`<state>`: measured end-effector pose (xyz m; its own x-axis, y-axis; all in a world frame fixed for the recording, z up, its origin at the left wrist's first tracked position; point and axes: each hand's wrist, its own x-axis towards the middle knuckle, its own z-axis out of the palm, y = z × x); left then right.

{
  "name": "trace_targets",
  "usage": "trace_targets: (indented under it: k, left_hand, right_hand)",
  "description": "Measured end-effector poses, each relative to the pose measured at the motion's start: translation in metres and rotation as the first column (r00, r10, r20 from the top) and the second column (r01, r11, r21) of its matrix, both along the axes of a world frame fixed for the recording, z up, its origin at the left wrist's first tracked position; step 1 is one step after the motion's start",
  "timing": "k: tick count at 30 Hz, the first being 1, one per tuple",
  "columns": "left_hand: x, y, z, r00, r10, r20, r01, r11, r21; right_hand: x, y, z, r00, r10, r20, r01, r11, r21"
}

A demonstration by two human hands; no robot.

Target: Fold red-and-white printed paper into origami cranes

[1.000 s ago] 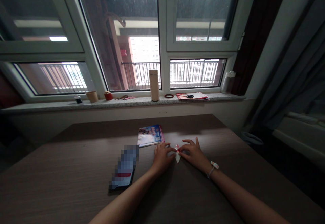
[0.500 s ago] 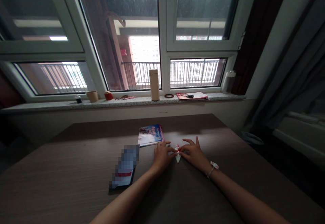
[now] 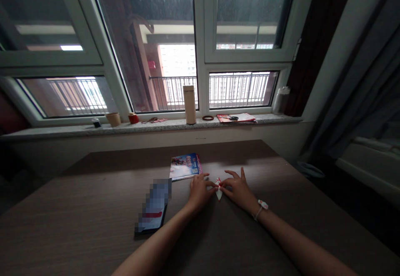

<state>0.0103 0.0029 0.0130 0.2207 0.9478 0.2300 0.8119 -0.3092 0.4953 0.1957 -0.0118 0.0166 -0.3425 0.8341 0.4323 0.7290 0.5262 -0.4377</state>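
Observation:
A small piece of folded paper [image 3: 219,193], white with some red, comes to a point toward me on the brown table. From its left side my left hand [image 3: 199,190] pinches it between thumb and fingers. My right hand [image 3: 240,189] grips the opposite side the same way, with its other fingers raised and spread. The fingertips of both hands nearly meet over the paper and cover its middle. A bracelet [image 3: 262,204] with a white charm circles my right wrist.
Left of my forearm lies a phone [image 3: 154,209], its screen pixelated. A stack of colourful booklets [image 3: 185,166] rests beyond my left hand. On the windowsill stand a beige thermos [image 3: 189,105], a cup [image 3: 113,119], and scissors [image 3: 231,118] on papers.
Almost nothing differs. Both hands keep their pinch on the folded paper in the same place, with only a very slight shift of the right wrist.

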Motion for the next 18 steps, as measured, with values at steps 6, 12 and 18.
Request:
trace_targets:
  k: [6,12,18]
  left_hand:
    - [-0.003,0.004,-0.004,1.000,-0.031,-0.005,0.031,0.999,0.022]
    - [-0.011,0.012,-0.013,0.990,-0.136,-0.032,0.138,0.988,0.069]
    - [-0.017,0.014,-0.018,0.982,-0.178,-0.057,0.182,0.979,0.086]
  right_hand:
    - [-0.001,0.001,-0.002,1.000,-0.013,0.012,0.013,1.000,0.005]
    - [0.004,0.003,-0.003,1.000,0.021,-0.010,-0.021,0.999,-0.038]
    - [0.009,0.003,-0.001,0.997,0.072,-0.032,-0.075,0.991,-0.107]
